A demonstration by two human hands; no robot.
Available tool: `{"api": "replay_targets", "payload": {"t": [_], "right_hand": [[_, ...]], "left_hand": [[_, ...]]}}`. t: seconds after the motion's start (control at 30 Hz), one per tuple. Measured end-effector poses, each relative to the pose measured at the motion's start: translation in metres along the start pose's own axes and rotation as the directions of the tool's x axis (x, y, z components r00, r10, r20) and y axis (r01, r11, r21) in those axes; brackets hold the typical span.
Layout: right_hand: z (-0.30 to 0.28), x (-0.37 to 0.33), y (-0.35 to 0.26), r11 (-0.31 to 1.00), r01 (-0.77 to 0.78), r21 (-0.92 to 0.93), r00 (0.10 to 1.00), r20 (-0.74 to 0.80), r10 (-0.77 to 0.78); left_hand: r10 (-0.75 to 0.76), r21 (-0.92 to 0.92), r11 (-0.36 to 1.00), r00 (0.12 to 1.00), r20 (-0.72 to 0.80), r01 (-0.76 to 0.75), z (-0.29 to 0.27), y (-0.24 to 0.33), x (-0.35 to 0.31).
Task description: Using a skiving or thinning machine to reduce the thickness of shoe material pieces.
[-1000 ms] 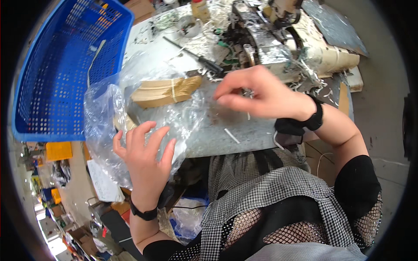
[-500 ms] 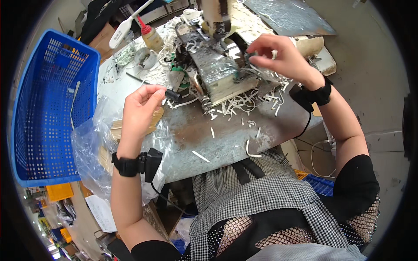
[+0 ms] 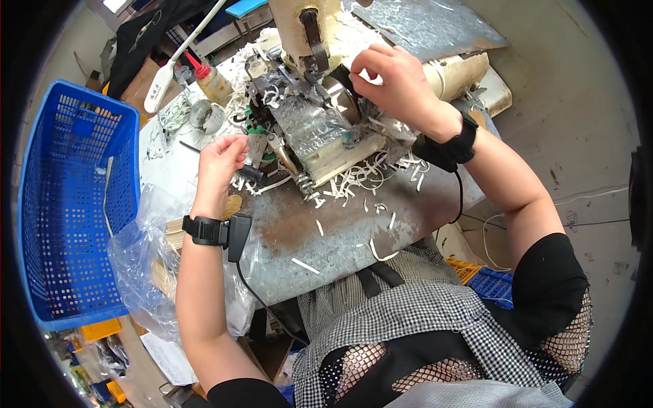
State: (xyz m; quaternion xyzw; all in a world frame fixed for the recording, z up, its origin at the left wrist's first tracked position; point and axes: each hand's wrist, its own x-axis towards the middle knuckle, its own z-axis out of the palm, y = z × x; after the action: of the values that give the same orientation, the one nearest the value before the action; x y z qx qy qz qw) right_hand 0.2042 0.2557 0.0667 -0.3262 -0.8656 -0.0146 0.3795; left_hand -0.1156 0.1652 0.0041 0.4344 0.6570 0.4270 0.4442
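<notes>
The left hand (image 3: 221,163) is held with fingers loosely curled, just left of the sewing machine (image 3: 320,115), its forearm raised from the lower edge. The right hand (image 3: 394,85) is pinched at the machine's right side, wrist bent, forearm extended from the lower right.

Garment workshop: industrial sewing machine (image 3: 309,102), trimmings-strewn worktable (image 3: 340,231), blue crate (image 3: 68,204).

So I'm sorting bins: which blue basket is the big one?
The blue basket beside the left hand; the other, under the table's right edge, barely shows.
</notes>
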Motion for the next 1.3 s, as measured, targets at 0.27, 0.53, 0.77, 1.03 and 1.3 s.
{"api": "replay_targets", "payload": {"t": [0.27, 0.53, 0.77, 1.03, 1.3], "right_hand": [[0.004, -0.005, -0.013, 0.963, 0.109, 0.247, 0.976, 0.155, -0.15], [0.002, -0.005, -0.018, 0.955, -0.006, 0.297, 0.98, 0.193, -0.054], [0.002, -0.003, -0.032, 0.983, -0.071, 0.17, 0.972, 0.234, 0.029], [-0.006, 0.007, -0.001, 0.997, -0.079, -0.007, 0.997, -0.009, 0.079], [0.006, -0.001, 0.058, 0.996, -0.083, -0.043, 0.997, -0.007, 0.083]], "left_hand": [[-0.193, -0.269, 0.944, 0.981, 0.026, 0.192, 0.005, -0.016, 0.038], [-0.208, -0.414, 0.887, 0.977, 0.036, 0.204, -0.002, -0.036, 0.059], [-0.228, -0.405, 0.883, 0.971, 0.069, 0.236, -0.001, -0.043, 0.062], [-0.238, -0.435, 0.866, 0.969, 0.072, 0.245, 0.0, -0.041, 0.06], [-0.247, -0.483, 0.824, 0.955, 0.162, 0.295, 0.006, -0.044, 0.071]]}}
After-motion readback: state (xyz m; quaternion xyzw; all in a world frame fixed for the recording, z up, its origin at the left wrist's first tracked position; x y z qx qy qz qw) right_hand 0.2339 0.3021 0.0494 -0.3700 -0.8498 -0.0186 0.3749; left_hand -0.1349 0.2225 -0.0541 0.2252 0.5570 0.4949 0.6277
